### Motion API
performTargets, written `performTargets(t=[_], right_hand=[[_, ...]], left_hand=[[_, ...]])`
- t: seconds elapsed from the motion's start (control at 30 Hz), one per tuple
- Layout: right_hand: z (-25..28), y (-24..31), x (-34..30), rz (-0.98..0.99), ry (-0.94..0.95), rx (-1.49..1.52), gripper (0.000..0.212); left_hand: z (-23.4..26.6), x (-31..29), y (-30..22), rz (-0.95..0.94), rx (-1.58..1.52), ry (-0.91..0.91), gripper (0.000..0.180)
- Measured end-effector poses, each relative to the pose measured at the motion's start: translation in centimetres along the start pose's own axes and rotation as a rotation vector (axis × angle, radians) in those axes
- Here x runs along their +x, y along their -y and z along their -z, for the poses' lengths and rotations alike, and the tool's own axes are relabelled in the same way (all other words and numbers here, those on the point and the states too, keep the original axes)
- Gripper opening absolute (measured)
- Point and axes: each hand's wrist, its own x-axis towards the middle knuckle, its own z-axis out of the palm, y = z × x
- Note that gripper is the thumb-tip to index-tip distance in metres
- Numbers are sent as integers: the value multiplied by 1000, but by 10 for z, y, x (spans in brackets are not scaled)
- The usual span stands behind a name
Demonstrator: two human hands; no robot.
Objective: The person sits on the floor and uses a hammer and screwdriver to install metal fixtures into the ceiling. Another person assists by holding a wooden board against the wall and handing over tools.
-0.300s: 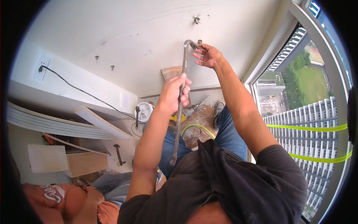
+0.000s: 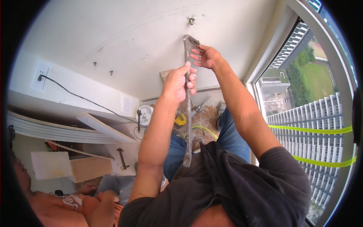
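Note:
My left hand (image 2: pixel 177 84) is closed around the shaft of a long grey crowbar (image 2: pixel 188 113), which stands almost upright in front of me. The bar's hooked top reaches a small metal bolt (image 2: pixel 197 43) that sticks out of the white wall. At that bolt, thumb and forefinger of my right hand (image 2: pixel 207 57) pinch together while the other fingers stay loosely spread. The hook and fingertips partly hide the bolt. Higher up, another bolt (image 2: pixel 191 21) projects from chipped plaster. Two smaller bolts (image 2: pixel 95 64) are further left on the wall.
A power tool with a yellow part (image 2: pixel 180 120), a white bucket (image 2: pixel 145 112) and a hammer (image 2: pixel 122 159) are on the dusty floor. Stacked panels (image 2: pixel 56 126) lie left under a plugged-in cord (image 2: pixel 87 97). Another person (image 2: pixel 72 208) sits lower left. A tall window (image 2: pixel 302 87) borders the right.
The crowbar's hook has come over the bolt beside my right fingers, and its lower end has swung right. My left hand moved up slightly. More of the other person shows.

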Motion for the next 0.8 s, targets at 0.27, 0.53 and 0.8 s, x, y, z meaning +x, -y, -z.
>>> performTargets(t=[0.27, 0.53, 0.8], right_hand=[[5, -16, -10, 86, -105, -67, 36], [-5, -99, -236, 1555, 172, -1260, 73], [-18, -136, -284, 1661, 373, -1199, 37]], left_hand=[[-27, -4, -5, 4, 196, -94, 34], [-32, 0, -10, 4, 340, -140, 28], [-75, 23, 5, -26, 174, -208, 18]])
